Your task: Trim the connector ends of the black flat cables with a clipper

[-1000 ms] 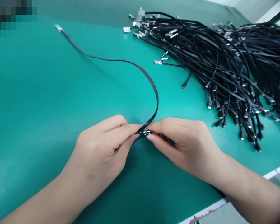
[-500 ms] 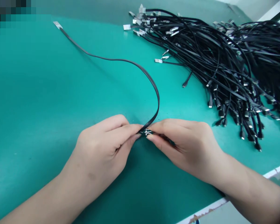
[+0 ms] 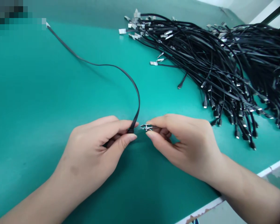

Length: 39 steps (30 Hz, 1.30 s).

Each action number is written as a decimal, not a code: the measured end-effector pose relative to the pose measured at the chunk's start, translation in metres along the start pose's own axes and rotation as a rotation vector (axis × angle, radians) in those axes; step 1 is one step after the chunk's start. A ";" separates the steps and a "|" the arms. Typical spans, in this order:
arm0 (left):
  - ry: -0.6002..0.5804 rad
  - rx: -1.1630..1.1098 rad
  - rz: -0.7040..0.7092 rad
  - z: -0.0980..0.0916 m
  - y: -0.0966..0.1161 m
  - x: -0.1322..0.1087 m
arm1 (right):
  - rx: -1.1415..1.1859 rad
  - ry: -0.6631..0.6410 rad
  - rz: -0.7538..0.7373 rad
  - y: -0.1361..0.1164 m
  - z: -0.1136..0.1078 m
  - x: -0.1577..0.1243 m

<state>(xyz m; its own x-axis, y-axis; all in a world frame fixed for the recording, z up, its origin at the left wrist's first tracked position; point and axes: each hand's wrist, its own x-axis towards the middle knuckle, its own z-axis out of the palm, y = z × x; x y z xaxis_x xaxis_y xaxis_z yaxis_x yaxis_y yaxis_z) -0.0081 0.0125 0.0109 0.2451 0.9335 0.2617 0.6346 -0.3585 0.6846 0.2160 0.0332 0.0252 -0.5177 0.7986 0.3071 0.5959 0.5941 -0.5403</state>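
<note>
My left hand (image 3: 93, 146) pinches the end of a flat black USB cable (image 3: 112, 66) between thumb and fingers. The cable arcs up and away across the mat to a silver USB plug (image 3: 44, 23) at the far left. My right hand (image 3: 184, 146) holds a small shiny metal piece (image 3: 146, 127) between thumb and forefinger. It looks like a clip or connector part, but its exact shape is hard to tell. A narrow gap separates it from the cable end in my left hand, whose tip is partly hidden by my fingers.
A large pile of similar black cables (image 3: 214, 71) with silver plugs and small black connectors lies to the right and far side, on a teal bench mat (image 3: 37, 109). The mat's white front edge (image 3: 266, 172) runs along the lower right.
My hands have moved apart. The metal piece, earlier at the cable end between both hands, now sits in my right hand, separated from the cable end in my left.
</note>
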 end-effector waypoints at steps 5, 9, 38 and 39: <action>-0.009 0.014 -0.011 0.000 -0.002 0.000 | 0.045 -0.021 -0.025 0.001 0.003 0.002; -0.019 0.019 -0.004 -0.001 -0.001 -0.001 | 0.080 -0.048 -0.029 0.002 0.004 0.001; -0.021 -0.031 0.069 0.000 -0.004 0.001 | -0.005 0.019 -0.188 0.004 0.009 0.000; -0.023 -0.035 0.065 -0.001 -0.004 0.001 | -0.013 0.018 -0.188 0.003 0.009 0.000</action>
<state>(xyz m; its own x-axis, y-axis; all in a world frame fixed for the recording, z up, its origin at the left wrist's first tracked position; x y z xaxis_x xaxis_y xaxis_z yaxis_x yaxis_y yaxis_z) -0.0111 0.0144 0.0091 0.3025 0.9076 0.2910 0.5907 -0.4182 0.6900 0.2121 0.0343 0.0164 -0.6094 0.6750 0.4160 0.4978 0.7340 -0.4620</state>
